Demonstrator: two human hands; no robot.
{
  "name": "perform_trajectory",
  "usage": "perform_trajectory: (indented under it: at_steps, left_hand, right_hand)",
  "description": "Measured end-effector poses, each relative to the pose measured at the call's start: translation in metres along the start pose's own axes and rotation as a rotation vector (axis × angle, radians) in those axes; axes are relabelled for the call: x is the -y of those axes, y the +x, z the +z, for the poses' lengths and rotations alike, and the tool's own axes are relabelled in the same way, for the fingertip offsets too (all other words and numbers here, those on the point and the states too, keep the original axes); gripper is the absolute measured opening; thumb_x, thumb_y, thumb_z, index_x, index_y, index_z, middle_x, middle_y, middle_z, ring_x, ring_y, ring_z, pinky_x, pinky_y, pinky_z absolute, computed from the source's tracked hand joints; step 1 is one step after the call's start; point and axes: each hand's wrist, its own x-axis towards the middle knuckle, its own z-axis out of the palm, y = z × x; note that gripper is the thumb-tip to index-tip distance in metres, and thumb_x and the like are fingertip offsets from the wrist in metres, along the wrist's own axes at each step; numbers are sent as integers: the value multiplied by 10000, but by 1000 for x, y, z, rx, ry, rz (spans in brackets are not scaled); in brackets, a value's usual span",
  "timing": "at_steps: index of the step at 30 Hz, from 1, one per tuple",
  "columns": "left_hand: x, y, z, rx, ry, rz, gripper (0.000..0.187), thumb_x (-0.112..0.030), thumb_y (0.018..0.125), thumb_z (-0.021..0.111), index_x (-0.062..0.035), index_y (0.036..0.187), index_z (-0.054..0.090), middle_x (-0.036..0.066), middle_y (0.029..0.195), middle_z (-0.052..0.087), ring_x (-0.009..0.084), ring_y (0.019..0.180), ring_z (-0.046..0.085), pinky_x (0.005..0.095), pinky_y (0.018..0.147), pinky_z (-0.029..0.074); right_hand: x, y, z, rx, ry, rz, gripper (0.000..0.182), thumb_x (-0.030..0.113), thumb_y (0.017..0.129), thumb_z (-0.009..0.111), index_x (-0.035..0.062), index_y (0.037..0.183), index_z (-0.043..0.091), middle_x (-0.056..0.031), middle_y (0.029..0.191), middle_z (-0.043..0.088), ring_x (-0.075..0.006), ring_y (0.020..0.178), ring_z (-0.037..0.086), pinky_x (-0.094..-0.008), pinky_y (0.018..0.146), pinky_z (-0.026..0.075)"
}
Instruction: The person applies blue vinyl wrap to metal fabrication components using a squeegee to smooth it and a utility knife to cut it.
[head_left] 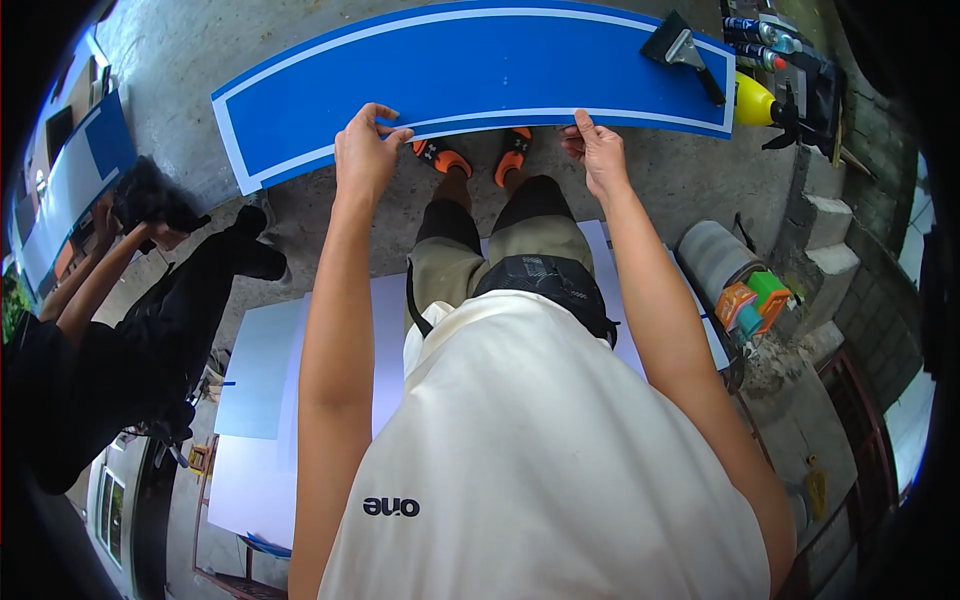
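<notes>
A long, curved blue panel (480, 70) with a white border line lies across the top of the head view. My left hand (366, 150) is at its near edge, left of the middle, with the fingers bent over the border and the thumb along the rim. Farther right, my right hand (600, 155) pinches the same edge, thumb on top and the other fingers curled under and partly hidden. A squeegee (682, 48) with a wide dark blade and a black handle rests on the panel's right end.
Spray cans (755, 40) and a yellow bottle (755, 100) stand beyond the panel's right end. Behind me are pale sheets (260, 370) on a table. On the left a person in black (130, 320) bends by another blue-and-white panel (85, 170). Concrete steps (830, 230) are at right.
</notes>
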Motion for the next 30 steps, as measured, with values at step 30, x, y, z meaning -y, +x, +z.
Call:
perform_trajectory:
  at_steps: [30]
  left_hand:
    - [11,-20,21,-241,-8,-83,360,-276,814,883,-86,1070,716,77,918,766,190,832,725,338,759,547]
  right_hand:
    - [3,1,-4,76,-56,8,455,509,931,757,60,891,691,-94,916,753,-153,784,692,-292,759,548]
